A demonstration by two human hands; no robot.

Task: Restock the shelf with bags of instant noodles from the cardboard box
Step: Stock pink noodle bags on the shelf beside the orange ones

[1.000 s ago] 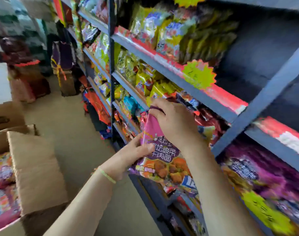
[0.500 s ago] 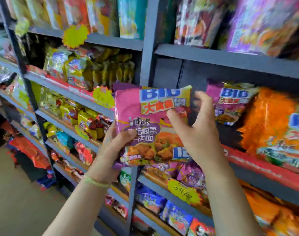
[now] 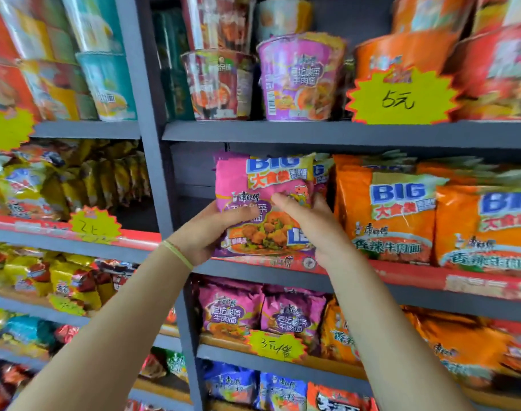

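Head view: a person's left hand (image 3: 207,232) and right hand (image 3: 309,225) hold a pink bag of instant noodles (image 3: 262,203) upright at the front edge of the grey shelf (image 3: 327,133) — the left fingers curled round its lower left side, the right fingers (image 3: 286,203) pinching its face near the middle. The bag stands just beside a row of orange noodle bags (image 3: 392,218). Noodle cups (image 3: 297,78) and a yellow starburst price tag (image 3: 400,97) sit on the tier above — smaller purple packets (image 3: 232,310) below.
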